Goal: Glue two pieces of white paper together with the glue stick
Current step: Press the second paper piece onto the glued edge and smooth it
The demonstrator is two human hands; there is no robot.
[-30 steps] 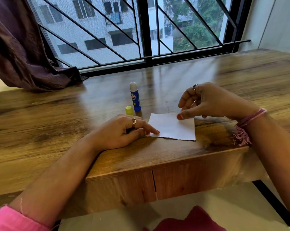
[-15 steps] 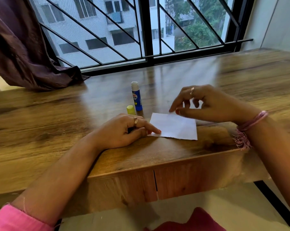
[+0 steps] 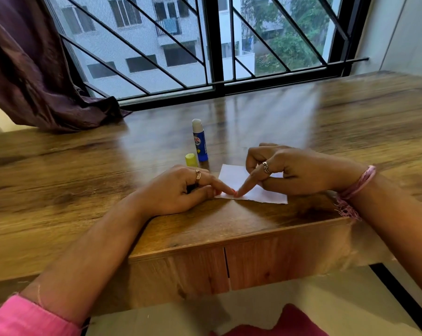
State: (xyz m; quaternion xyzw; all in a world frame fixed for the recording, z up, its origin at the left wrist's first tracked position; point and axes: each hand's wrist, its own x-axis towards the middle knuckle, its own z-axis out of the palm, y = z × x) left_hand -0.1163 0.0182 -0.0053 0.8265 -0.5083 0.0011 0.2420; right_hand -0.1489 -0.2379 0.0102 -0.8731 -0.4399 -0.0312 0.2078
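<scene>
left hand (image 3: pixel 180 192): index extended, pressing | right hand (image 3: pixel 290 170): index pressing, others curled

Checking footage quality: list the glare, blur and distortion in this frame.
Head view: window glare streaks the table behind the glue stick; table edges and forearms smear with motion blur; wide-angle lens bows the window bars; paper and fingertips stay reasonably sharp.

Soft daylight comes through the window (image 3: pixel 205 44) ahead and lays a pale glare on the table (image 3: pixel 265 112). The near table front sits in shade — dim, soft shadows. Wide-angle bending curves the edges, and the right side is smeared.
</scene>
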